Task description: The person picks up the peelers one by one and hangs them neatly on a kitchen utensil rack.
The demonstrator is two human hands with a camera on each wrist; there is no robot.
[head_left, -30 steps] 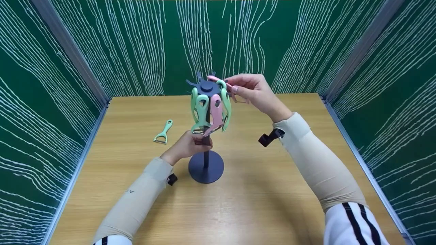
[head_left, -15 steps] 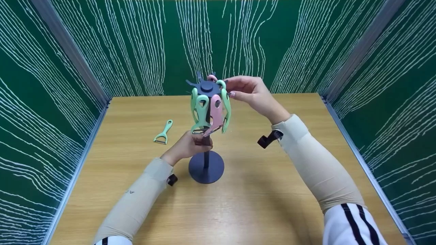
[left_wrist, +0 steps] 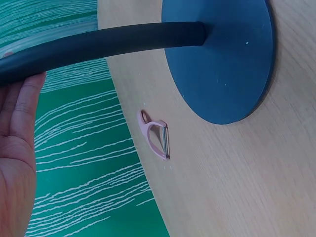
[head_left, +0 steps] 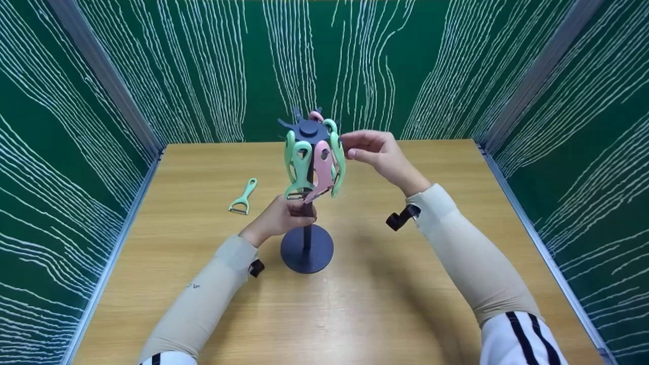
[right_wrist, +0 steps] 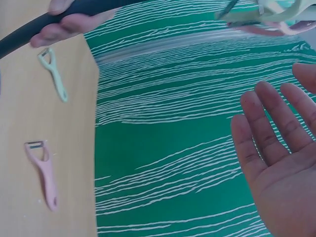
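Observation:
A dark metal stand with a round base and a ring of hooks bears several Y-shaped peelers. A green peeler and a pink peeler hang at its front. At its back right hook, the loop of another pink peeler shows, the rest hidden behind the stand. My left hand grips the pole below the peelers. Right beside the hanging green peeler is my right hand; its fingers are extended and hold nothing in the right wrist view.
On the wooden table, a loose green peeler lies left of the stand. A loose pink peeler also lies there, seen in both wrist views. Green walls with white wavy lines enclose the table at the back and sides.
My right hand has let go of the pink peeler, which now hangs at the back right hook. That hand has then dropped a little lower. My left hand stays on the pole.

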